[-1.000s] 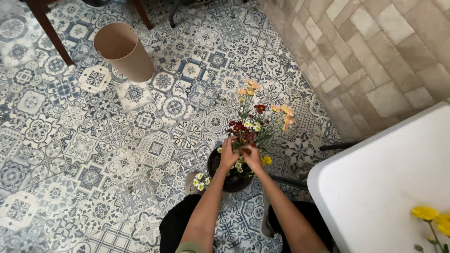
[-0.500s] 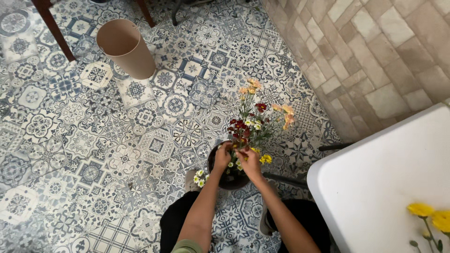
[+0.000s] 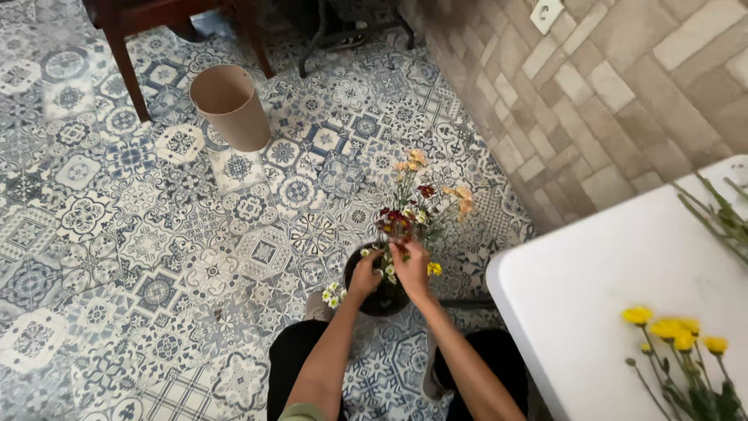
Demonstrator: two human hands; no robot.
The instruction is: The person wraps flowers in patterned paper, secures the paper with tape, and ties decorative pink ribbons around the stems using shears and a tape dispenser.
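Your left hand (image 3: 365,274) rested on the dark pot (image 3: 379,290) on the floor. Your right hand (image 3: 411,265) pinched thin flower stems (image 3: 407,222). They looked soft and snappy, so low holds seemed safest.

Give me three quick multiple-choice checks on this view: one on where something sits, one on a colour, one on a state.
1. Where is the dark pot with the flower arrangement?
A. On the white table
B. On the patterned tile floor, in front of the person's knees
C. Under the wooden chair

2. What colour are the loose flowers lying on the white table?
A. Yellow
B. Blue
C. White

3. How does the tan bin stand?
A. Tipped on its side
B. Upside down
C. Upright, its mouth open

Answers: 1 B, since the left hand and right hand both reach down to the pot on the tiles. 2 A, their heads are plainly yellow. 3 C, its open rim faces up near the chair leg.
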